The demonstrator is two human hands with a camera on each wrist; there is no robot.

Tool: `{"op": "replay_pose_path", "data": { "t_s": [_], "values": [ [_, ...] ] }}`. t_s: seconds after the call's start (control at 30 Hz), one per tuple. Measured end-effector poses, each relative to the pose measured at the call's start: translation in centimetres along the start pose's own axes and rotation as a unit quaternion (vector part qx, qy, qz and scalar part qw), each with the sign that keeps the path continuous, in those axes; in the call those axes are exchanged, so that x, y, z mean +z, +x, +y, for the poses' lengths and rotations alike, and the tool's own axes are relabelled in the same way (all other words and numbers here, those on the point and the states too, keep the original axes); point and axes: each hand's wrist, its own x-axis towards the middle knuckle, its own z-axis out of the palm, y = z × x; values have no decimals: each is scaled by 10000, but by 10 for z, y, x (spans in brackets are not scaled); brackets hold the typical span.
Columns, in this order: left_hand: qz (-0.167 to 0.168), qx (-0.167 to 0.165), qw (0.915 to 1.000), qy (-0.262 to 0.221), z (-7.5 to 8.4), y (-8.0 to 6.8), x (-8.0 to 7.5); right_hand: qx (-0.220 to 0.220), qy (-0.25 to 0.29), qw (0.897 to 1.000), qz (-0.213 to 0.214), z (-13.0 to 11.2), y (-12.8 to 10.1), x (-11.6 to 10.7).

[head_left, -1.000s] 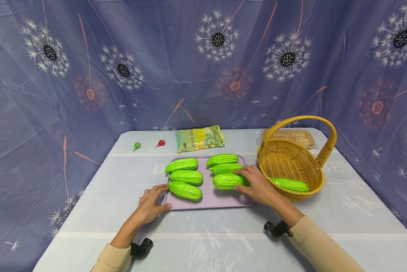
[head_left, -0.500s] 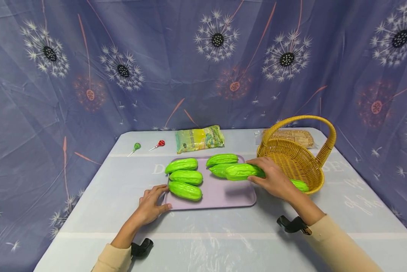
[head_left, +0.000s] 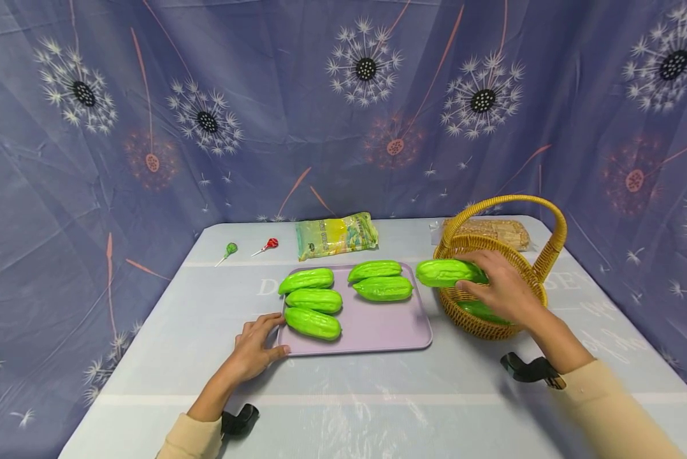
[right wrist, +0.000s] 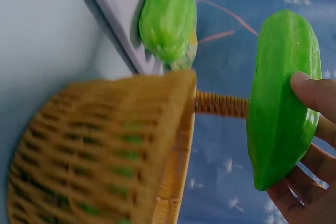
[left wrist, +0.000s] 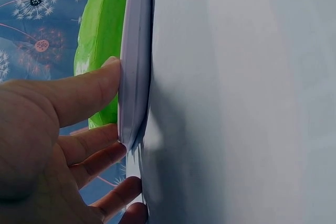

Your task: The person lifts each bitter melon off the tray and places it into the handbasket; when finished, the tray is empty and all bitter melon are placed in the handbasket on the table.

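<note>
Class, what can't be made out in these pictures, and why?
Head view: the long, green ridged vegetable inside the golden wicker basket is partly hidden by the basket's wall and the right hand.
Head view: fine lettering on the yellow-green plastic packet is too small to read.
Head view: the long brown food in clear wrapping is partly hidden by the basket.
Left wrist view: the lilac tray is cut off by the top edge.

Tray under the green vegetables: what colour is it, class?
The tray is pale purple; it shows best in the head view.
</note>
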Motion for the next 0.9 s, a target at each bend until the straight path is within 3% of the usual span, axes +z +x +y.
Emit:
{"op": "replay_pose_path", "data": {
  "t_s": [0.4,0.9],
  "values": [
    [-2,12,10000,-31,2,0,0,524,-93,9982,-269,23,-10,-21],
    [16,4,10000,10,0,0,1,916,-415,9934,-544,52,-16,-21]
  ]
}}
